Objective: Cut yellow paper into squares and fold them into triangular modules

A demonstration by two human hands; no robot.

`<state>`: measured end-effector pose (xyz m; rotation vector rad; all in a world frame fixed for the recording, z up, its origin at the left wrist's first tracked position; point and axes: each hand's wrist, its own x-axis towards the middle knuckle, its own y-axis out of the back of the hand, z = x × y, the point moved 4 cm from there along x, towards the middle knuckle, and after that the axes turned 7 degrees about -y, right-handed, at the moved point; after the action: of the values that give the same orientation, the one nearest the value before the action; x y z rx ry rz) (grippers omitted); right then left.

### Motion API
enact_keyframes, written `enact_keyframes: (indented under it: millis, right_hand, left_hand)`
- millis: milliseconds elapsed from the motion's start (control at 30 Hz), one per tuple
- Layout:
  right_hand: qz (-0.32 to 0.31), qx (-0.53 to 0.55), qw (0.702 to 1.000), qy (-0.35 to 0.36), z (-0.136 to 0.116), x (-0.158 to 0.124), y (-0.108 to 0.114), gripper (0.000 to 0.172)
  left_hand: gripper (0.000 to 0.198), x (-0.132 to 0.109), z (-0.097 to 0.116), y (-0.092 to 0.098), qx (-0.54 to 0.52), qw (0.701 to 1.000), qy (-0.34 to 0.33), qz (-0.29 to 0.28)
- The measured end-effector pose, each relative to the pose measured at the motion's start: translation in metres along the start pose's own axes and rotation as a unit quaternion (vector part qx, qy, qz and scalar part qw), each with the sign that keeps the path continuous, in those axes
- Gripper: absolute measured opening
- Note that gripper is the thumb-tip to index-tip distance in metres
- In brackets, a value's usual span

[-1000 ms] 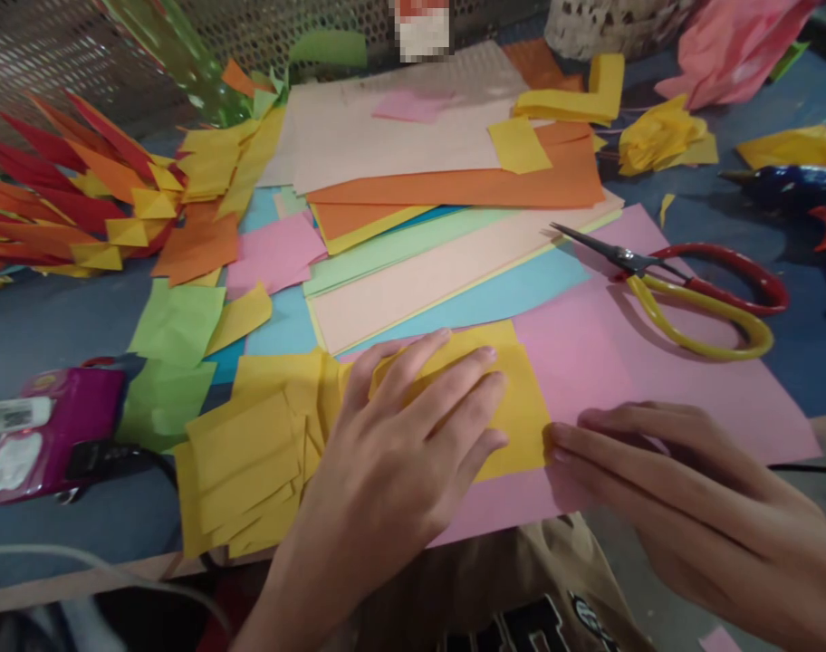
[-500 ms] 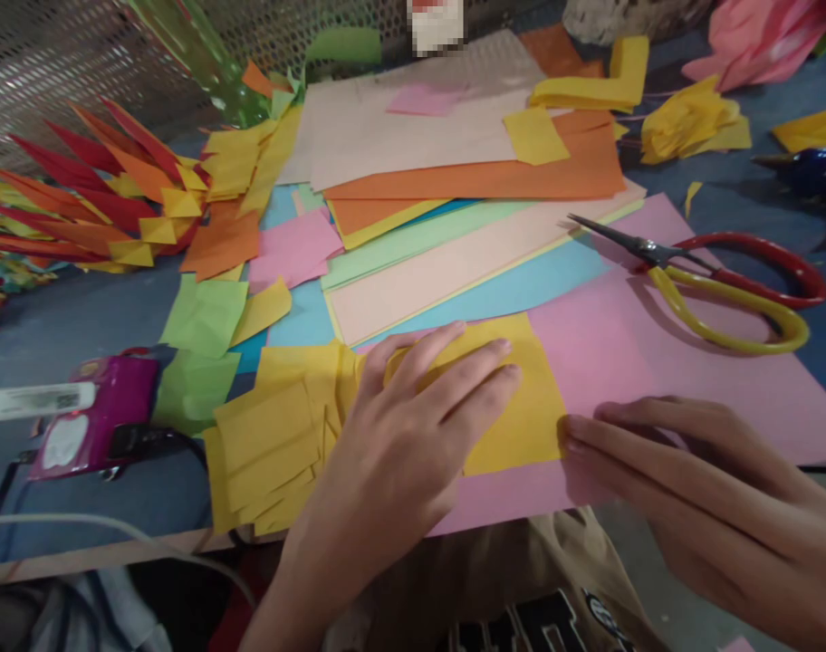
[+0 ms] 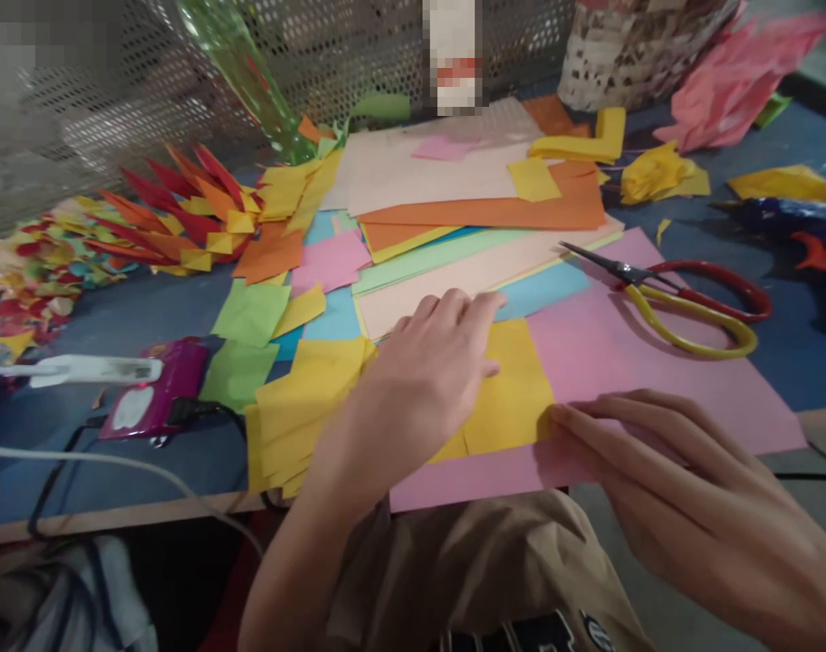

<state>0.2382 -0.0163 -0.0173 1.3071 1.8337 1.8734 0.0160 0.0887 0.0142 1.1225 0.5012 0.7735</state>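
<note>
My left hand lies flat, fingers stretched out, on a yellow paper square that rests on a large pink sheet at the table's near edge. My right hand lies to the right of it, fingers extended and close together, fingertips touching the yellow square's right edge. Left of my left hand is a heap of cut yellow paper pieces.
Scissors with red and yellow handles lie on the pink sheet's far right. Stacked coloured sheets fill the middle. A red-orange spiky paper craft sits far left, a magenta glue gun near left, a blue glue gun far right, a basket behind.
My left hand has slid further away across the yellow square toward its far edge. The view has tilted up, showing more of the mesh behind. My right hand has stayed at the square's edge.
</note>
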Motion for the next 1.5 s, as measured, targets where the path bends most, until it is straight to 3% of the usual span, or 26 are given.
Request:
enact_keyframes:
  millis: [233, 400, 500, 600, 667, 800, 933, 1167, 1367, 1500]
  right_hand:
    - [0.014, -0.060, 0.998, 0.003, -0.003, 0.004, -0.003, 0.045]
    - [0.044, -0.040, 0.998, -0.020, 0.000, 0.012, 0.003, 0.048]
    - [0.097, 0.087, 0.986, -0.104, 0.010, 0.017, 0.012, 0.045]
    - [0.158, 0.306, 0.905, -0.250, 0.024, 0.021, 0.016, 0.041]
    - [0.134, 0.424, 0.851, -0.281, 0.022, 0.028, 0.012, 0.041]
    - [0.034, 0.495, 0.820, -0.285, 0.003, 0.050, 0.008, 0.034]
    - [0.014, 0.481, 0.823, -0.303, -0.009, 0.060, 0.010, 0.046]
    - [-0.003, 0.428, 0.856, -0.289, -0.013, 0.045, 0.011, 0.043]
    - [0.011, 0.377, 0.882, -0.283, -0.012, 0.040, 0.013, 0.041]
    - [-0.002, 0.376, 0.882, -0.285, -0.007, 0.042, 0.011, 0.044]
  left_hand:
    - [0.008, 0.015, -0.008, 0.012, -0.090, 0.994, 0.010, -0.056]
    - [0.015, 0.012, -0.008, 0.025, -0.124, 0.992, 0.006, -0.034]
    - [0.018, 0.004, -0.011, 0.032, -0.212, 0.977, 0.017, 0.003]
    - [0.026, -0.009, -0.012, 0.032, -0.419, 0.903, 0.058, 0.077]
    - [0.033, -0.017, -0.010, 0.028, -0.505, 0.848, 0.072, 0.142]
    - [0.033, -0.036, 0.006, 0.012, -0.584, 0.773, 0.122, 0.216]
    - [0.043, -0.063, 0.027, -0.003, -0.650, 0.691, 0.194, 0.251]
    - [0.052, -0.089, 0.051, -0.021, -0.678, 0.642, 0.271, 0.234]
    - [0.057, -0.090, 0.062, -0.033, -0.702, 0.616, 0.297, 0.199]
    - [0.055, -0.085, 0.058, -0.032, -0.694, 0.639, 0.279, 0.178]
